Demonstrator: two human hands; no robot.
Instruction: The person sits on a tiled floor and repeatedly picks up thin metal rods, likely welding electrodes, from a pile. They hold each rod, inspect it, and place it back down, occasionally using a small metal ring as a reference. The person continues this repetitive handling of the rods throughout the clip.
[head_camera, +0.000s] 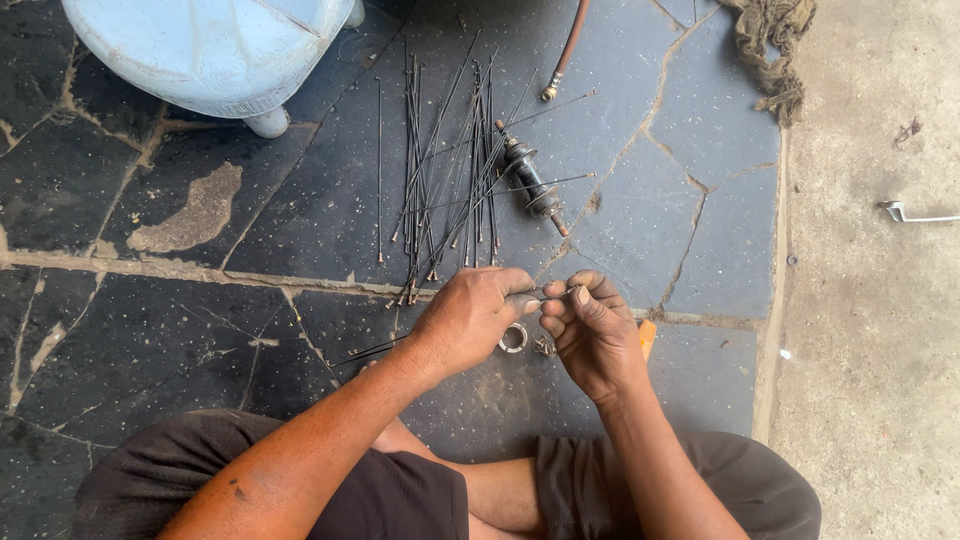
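My left hand (468, 318) and my right hand (590, 332) meet over the dark stone floor and together pinch one thin metal spoke (548, 295) between their fingertips. Just beyond the hands lies a spread of several loose spokes (440, 180), running away from me. A dark wheel hub (530, 185) rests at the right edge of that spread. Under my hands a small metal ring (513, 338) and a tiny metal part (543, 347) lie on the floor.
A pale blue plastic stool (215, 50) stands at the top left. A brown hose with a brass end (565, 55) comes in from the top. A rag (775, 45) lies top right, a metal tool (905, 212) on the concrete at right. An orange piece (647, 335) shows behind my right hand.
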